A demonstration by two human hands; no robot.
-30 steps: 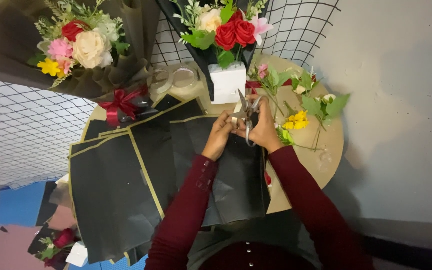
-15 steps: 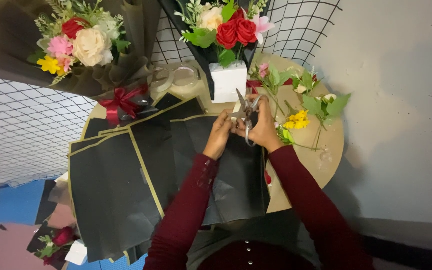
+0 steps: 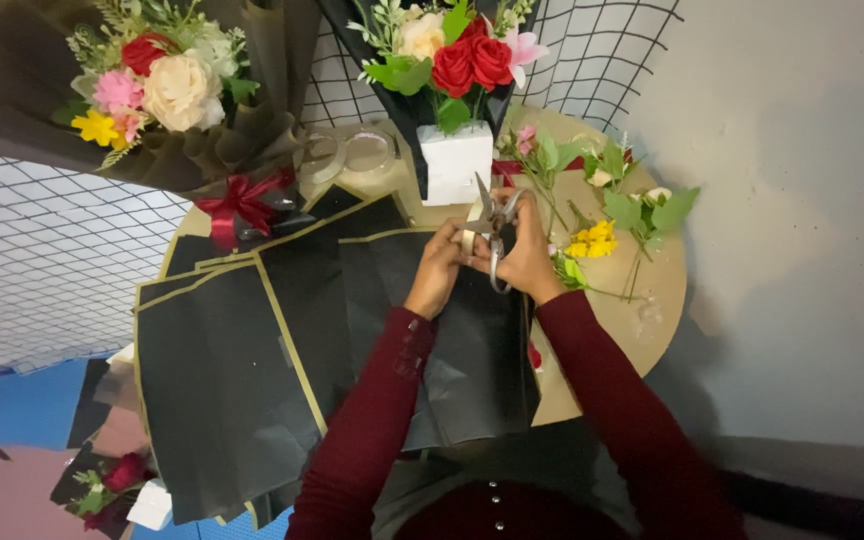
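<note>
Head view, only one. Risk first: scissors (image 3: pixel 493 222) were worked right between both hands, blades pointing away toward the white block (image 3: pixel 455 160). Left hand (image 3: pixel 438 270) sat just beside the blades, so a slip or a hurried snip could have nicked those fingertips. Whatever small pale piece was pinched there looked easy to lose mid-cut; too small to tell what it was. Blade tips were also near the block and the loose flower stems (image 3: pixel 592 215), so an overreach could have knocked them or clipped a stem.

Grip: right hand (image 3: pixel 529 262) was closed through the scissor handles, holding them; blades looked slightly apart, but I couldn't tell how far. Left hand was curled, fingers narrowed to a pinch on the pale piece at the blades.

Location: scissors were above the far edge of the black wrapping sheets (image 3: pixel 282 330), on the round table (image 3: pixel 652 310). Tape rolls (image 3: pixel 352 152) and red bow (image 3: pixel 242 200) lay well to the left.
</note>
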